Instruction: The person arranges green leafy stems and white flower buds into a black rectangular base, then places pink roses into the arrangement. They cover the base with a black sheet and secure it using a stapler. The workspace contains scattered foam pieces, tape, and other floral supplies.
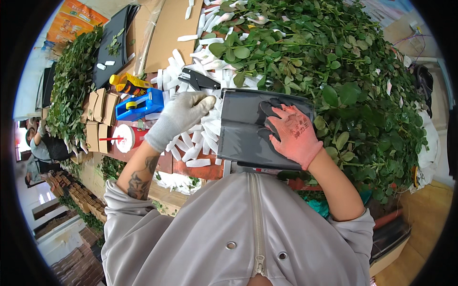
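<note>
A glossy dark grey plastic wrap (241,131) lies folded in front of me. My right hand (296,133), in a pink glove with black fingertips, rests on its right part with the fingers spread. In a pale grey glove, my left hand (185,117) is closed beside the wrap's upper left edge. Anything in its fingers is hidden. Just beyond that hand, a black stapler (199,80) sits on a heap of white foam net sleeves (211,131). Leafy green stems (343,57) are piled against the wrap's far and right sides.
Left of my left hand stand a blue tape dispenser (143,104), a yellow-capped bottle (131,85) and a lidded cup (126,138) with a red straw. Cardboard pieces (101,107) and more leafy stems (74,90) lie farther left. A person (43,145) is at the far left.
</note>
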A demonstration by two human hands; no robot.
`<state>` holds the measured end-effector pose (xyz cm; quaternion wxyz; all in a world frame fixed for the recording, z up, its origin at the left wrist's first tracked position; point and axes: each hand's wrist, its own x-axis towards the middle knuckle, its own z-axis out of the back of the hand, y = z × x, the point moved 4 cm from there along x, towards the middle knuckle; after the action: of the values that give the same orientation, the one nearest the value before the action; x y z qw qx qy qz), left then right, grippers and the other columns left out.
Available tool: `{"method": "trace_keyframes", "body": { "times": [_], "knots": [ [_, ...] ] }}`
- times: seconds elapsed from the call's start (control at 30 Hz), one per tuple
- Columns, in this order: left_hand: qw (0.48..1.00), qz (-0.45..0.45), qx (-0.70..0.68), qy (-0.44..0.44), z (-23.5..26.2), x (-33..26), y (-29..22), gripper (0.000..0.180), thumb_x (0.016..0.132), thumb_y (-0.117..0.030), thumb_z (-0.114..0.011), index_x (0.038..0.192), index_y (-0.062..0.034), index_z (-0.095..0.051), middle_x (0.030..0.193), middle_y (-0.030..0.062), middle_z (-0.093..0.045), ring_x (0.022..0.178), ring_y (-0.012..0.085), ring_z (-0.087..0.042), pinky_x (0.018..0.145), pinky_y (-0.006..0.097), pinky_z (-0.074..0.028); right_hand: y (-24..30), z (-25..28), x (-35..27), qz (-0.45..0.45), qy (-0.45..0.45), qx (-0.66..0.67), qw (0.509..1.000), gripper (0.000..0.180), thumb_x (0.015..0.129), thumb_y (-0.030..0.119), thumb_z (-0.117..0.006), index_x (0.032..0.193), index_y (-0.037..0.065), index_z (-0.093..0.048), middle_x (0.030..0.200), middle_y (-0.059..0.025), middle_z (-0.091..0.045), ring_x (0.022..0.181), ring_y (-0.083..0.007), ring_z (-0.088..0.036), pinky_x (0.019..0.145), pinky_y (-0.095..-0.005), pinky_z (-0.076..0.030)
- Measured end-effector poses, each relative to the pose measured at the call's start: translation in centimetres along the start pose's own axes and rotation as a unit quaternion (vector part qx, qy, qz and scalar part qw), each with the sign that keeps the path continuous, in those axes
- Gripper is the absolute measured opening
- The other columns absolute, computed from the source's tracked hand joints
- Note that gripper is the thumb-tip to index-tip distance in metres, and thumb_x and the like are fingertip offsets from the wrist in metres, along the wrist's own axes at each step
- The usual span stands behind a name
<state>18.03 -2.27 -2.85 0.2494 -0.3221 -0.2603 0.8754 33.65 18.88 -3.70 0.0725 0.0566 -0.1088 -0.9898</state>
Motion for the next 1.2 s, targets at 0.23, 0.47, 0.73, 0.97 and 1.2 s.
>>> {"method": "trace_keyframes", "body": {
  "times": [0.23,0.47,0.73,0.97,1.2],
  "knots": [
    [0.985,0.020,-0.157,0.062,-3.2,1.8,-0.4,0.045,0.094,-0.047,-0.060,0.078,-0.0044,-0.065,0.056,-0.0015,-0.053,0.048,0.0071,-0.048,0.048,0.026,-0.040,-0.4,0.2,-0.3,0.042,-0.092,0.015,0.995,0.035,0.079,0.031,-0.068,0.107,0.010,-0.064,0.131,-0.0121,-0.055,0.122,-0.0329,-0.050,0.109,-0.0436,-0.034],
    [0.994,0.012,-0.080,0.067,-2.3,1.6,-1.3,0.032,0.093,-0.034,-0.063,0.085,-0.0043,-0.068,0.053,0.0024,-0.049,0.049,0.0088,-0.046,0.051,0.031,-0.040,0.4,1.3,1.6,0.023,-0.038,-0.025,0.999,0.026,0.078,0.030,-0.069,0.092,0.009,-0.065,0.131,-0.0147,-0.055,0.122,-0.0332,-0.049,0.107,-0.0432,-0.034],
    [0.933,-0.264,0.175,-0.168,-0.3,-2.8,-5.8,0.031,0.078,-0.025,-0.072,0.102,-0.0066,-0.066,0.106,0.0107,-0.064,0.093,0.0281,-0.061,0.079,0.042,-0.048,-0.3,0.6,1.3,0.017,-0.059,0.025,0.998,0.026,0.077,0.030,-0.069,0.092,0.009,-0.063,0.132,-0.0136,-0.056,0.118,-0.0322,-0.053,0.106,-0.0426,-0.035],
    [0.909,-0.338,0.221,-0.100,-5.3,-1.3,-5.8,0.031,0.078,-0.027,-0.071,0.097,-0.0036,-0.061,0.136,0.0194,-0.052,0.129,0.0359,-0.047,0.104,0.046,-0.040,0.3,1.3,1.6,0.038,-0.063,0.007,0.997,0.025,0.079,0.031,-0.068,0.089,0.009,-0.061,0.130,-0.0127,-0.056,0.119,-0.0323,-0.051,0.105,-0.0421,-0.035],
    [0.889,-0.372,0.244,-0.107,-5.5,-0.8,-6.0,0.025,0.084,-0.020,-0.065,0.099,-0.0005,-0.060,0.135,0.0184,-0.053,0.126,0.0348,-0.050,0.105,0.045,-0.041,0.9,1.6,1.9,0.053,-0.052,-0.043,0.996,0.025,0.081,0.030,-0.066,0.091,0.008,-0.061,0.125,-0.0146,-0.057,0.117,-0.0322,-0.053,0.102,-0.0421,-0.037]
  ]
}}
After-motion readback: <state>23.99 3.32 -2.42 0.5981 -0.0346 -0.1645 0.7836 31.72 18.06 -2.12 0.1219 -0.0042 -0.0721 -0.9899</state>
